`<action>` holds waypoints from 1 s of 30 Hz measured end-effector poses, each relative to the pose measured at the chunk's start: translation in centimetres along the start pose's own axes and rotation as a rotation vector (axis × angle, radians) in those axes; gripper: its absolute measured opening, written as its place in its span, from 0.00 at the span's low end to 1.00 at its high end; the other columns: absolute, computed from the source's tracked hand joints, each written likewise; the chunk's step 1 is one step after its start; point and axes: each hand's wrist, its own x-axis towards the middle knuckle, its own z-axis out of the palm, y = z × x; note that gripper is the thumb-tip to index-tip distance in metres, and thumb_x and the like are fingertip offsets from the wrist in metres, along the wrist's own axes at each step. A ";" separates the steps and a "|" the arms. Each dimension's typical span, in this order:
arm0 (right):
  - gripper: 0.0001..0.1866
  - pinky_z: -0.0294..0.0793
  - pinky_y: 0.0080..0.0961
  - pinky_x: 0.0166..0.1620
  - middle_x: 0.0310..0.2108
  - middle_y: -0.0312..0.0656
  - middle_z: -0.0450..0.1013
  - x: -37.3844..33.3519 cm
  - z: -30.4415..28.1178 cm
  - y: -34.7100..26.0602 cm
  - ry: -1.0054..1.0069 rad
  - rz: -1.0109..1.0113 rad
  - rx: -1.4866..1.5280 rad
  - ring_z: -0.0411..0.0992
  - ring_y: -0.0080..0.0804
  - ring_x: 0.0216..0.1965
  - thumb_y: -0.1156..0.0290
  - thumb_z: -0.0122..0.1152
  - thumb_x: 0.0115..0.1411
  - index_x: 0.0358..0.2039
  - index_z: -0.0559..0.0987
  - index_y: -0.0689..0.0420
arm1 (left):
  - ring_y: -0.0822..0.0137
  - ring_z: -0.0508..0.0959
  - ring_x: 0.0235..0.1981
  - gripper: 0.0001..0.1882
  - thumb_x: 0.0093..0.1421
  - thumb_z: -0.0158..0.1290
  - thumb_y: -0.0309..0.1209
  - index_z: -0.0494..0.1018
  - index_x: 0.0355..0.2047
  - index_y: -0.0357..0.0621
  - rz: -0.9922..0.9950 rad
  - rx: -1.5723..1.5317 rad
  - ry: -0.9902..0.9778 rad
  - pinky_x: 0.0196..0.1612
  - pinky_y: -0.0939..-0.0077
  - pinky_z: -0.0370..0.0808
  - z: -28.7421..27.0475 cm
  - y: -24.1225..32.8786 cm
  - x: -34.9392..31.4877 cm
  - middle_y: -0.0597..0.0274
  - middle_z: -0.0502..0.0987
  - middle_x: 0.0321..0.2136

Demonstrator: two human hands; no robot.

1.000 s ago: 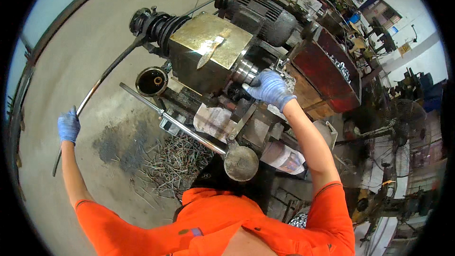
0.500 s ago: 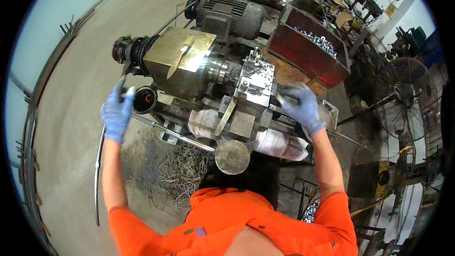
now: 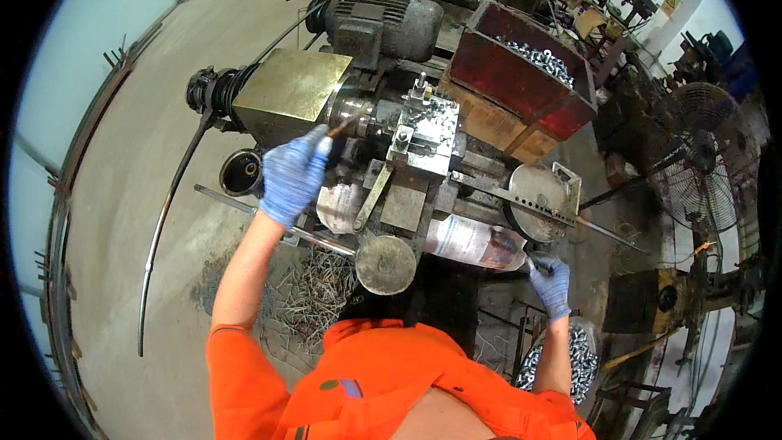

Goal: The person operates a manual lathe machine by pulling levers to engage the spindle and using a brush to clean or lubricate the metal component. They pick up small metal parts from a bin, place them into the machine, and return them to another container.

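My left hand [image 3: 295,175], in a blue-grey knit glove, is closed around the handle of a small brush [image 3: 339,127]. The brush points at the shiny metal chuck [image 3: 355,112] of a lathe-like machine. To the chuck's right is the tool block [image 3: 425,134], a square metal block strewn with shavings. My right hand [image 3: 552,283], gloved with dark-stained fingertips, is low on the right by the end of a printed paper sheet [image 3: 476,242]. Its fingers are curled in; whatever they hold, if anything, is hidden. A basket of small metal parts [image 3: 577,358] stands just below that hand.
A red bin [image 3: 521,73] of metal parts stands behind the machine, beside a large motor [image 3: 383,24]. A perforated lever [image 3: 513,200] sticks out right over a round pan [image 3: 542,220]. Metal shavings [image 3: 314,297] cover the floor below. A fan [image 3: 696,163] stands at right.
My left hand has moved right from the lever at the machine's left end and picked the brush off the housing top. The right hand has dropped from beside the tool block toward the basket.
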 end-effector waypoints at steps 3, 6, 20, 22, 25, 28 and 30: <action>0.08 0.72 0.22 0.34 0.28 0.45 0.77 0.1 0.1 -0.6 -0.002 -0.006 0.026 0.74 0.30 0.28 0.73 0.66 0.47 0.28 0.80 0.61 | 0.57 0.76 0.20 0.12 0.57 0.51 0.36 0.76 0.38 0.46 0.062 0.034 0.014 0.23 0.65 0.70 2.4 0.8 0.0 0.55 0.76 0.22; 0.08 0.72 0.23 0.35 0.28 0.46 0.77 0.4 0.1 -1.3 0.017 -0.073 0.090 0.75 0.30 0.29 0.73 0.66 0.46 0.27 0.80 0.62 | 0.59 0.73 0.17 0.11 0.56 0.52 0.34 0.76 0.39 0.47 0.073 0.110 -0.012 0.22 0.65 0.68 2.8 1.5 0.6 0.58 0.73 0.19; 0.11 0.71 0.23 0.32 0.24 0.44 0.77 7.1 -7.0 8.7 0.143 0.102 -0.087 0.72 0.23 0.24 0.69 0.65 0.51 0.28 0.80 0.65 | 0.61 0.78 0.32 0.20 0.59 0.50 0.41 0.70 0.50 0.51 -0.243 0.090 -0.063 0.34 0.74 0.73 -3.4 -5.7 0.7 0.52 0.78 0.34; 0.20 0.71 0.29 0.44 0.35 0.51 0.76 8.3 -9.1 11.3 0.139 0.196 -0.420 0.75 0.39 0.38 0.61 0.65 0.49 0.36 0.78 0.65 | 0.70 0.77 0.33 0.22 0.61 0.47 0.39 0.67 0.54 0.45 -0.492 -0.245 -0.048 0.38 0.79 0.71 -4.9 -4.7 -0.3 0.55 0.78 0.39; 0.33 0.59 0.34 0.58 0.53 0.51 0.65 9.0 -11.4 15.5 -0.004 0.259 -0.801 0.62 0.45 0.55 0.52 0.61 0.46 0.50 0.71 0.58 | 0.77 0.67 0.25 0.20 0.63 0.45 0.38 0.71 0.46 0.34 -0.717 -0.277 0.145 0.28 0.82 0.65 -6.5 -12.0 -9.0 0.69 0.72 0.28; 0.39 0.54 0.41 0.61 0.60 0.47 0.58 10.0 -12.8 15.0 -0.269 0.439 -0.874 0.55 0.48 0.60 0.48 0.60 0.46 0.56 0.65 0.54 | 0.77 0.56 0.18 0.21 0.63 0.43 0.47 0.63 0.20 0.46 -1.005 -0.205 0.090 0.20 0.79 0.56 -6.5 -13.7 -17.5 0.72 0.58 0.16; 0.31 0.61 0.40 0.56 0.52 0.44 0.67 10.8 -11.1 17.7 -0.045 0.297 -0.986 0.61 0.45 0.57 0.49 0.60 0.46 0.49 0.72 0.52 | 0.63 0.70 0.17 0.26 0.59 0.47 0.51 0.72 0.19 0.38 -0.789 0.290 -0.337 0.23 0.66 0.68 -5.3 -17.0 -24.4 0.59 0.73 0.14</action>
